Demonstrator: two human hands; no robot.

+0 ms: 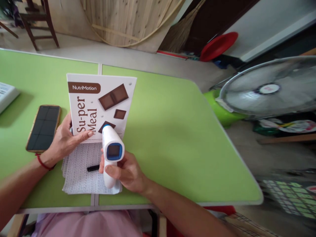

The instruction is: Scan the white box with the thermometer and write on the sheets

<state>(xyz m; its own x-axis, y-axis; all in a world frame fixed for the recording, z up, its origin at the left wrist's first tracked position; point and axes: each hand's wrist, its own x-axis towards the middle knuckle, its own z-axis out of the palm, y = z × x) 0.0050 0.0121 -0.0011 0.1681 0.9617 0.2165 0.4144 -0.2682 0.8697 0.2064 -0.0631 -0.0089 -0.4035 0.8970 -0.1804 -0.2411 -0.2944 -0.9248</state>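
My left hand grips the lower left corner of a white box printed with "NutriMotion Su-per Meal" and chocolate pieces, its thumb across the front. The box is held up, tilted, above the table. Wrapped around the handle of a white and blue infrared thermometer is my right hand. The thermometer's nose points at the lower part of the box; its small screen faces me and looks dark. Beneath both lie handwritten paper sheets with a black pen on them, partly hidden by my right hand.
A smartphone in a tan-edged case lies left of my left hand on the green folding table. At the far left edge sits a white box-like object. A fan stands off the table's right side, and a wooden chair is beyond it.
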